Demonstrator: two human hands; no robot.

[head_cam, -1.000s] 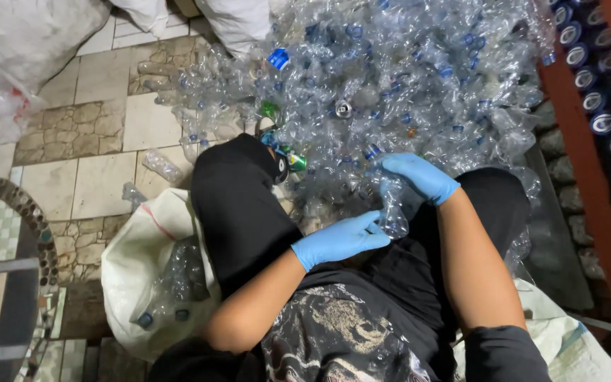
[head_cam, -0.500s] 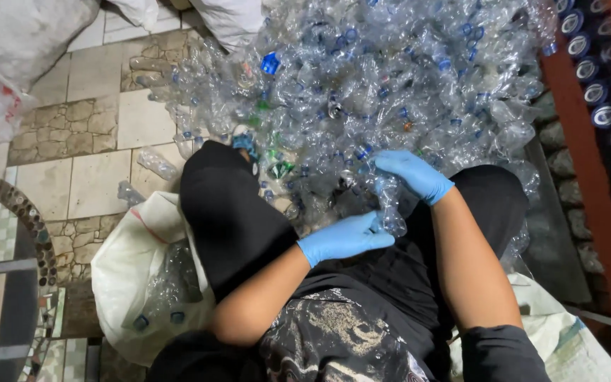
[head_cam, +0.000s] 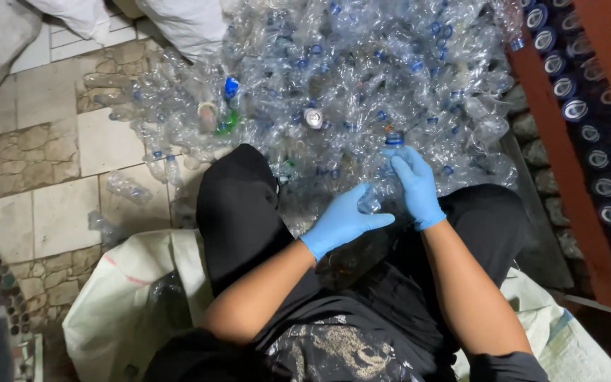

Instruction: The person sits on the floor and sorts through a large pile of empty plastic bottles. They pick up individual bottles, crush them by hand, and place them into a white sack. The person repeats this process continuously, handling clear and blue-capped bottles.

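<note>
Left hand: the left hand (head_cam: pixel 341 221), in a blue glove, is reached forward from a bare forearm bent across the lap; the fingers are curled, the thumb is stretched toward the right hand.
Left grip: the fingers are closed around the lower end of a clear plastic bottle (head_cam: pixel 385 177).
Right hand: the right hand (head_cam: pixel 416 185), also gloved in blue, is held palm inward with the fingers pointed away from the body and laid along the bottle's side.
Right grip: the bottle's upper part is clasped by the fingers; how tightly they are closed cannot be told.
Bottle: it is clear, crumpled and see-through, with a blue cap (head_cam: pixel 394 139) shown just past the right fingertips; it is held between the two hands, above the gap between the knees.
Where: the bottle is held at the near edge of the bottle pile (head_cam: pixel 362 78), over the floor.
Pile: many crushed clear bottles, several with blue caps, are heaped on the tiled floor (head_cam: pixel 51 141) ahead of the knees.
Sack: a white woven sack (head_cam: pixel 125 304) with bottles inside is lain open beside the left knee.
Right side: stacked blue-and-white can ends (head_cam: pixel 599 163) are seen behind a red-brown post (head_cam: pixel 567 170).
</note>
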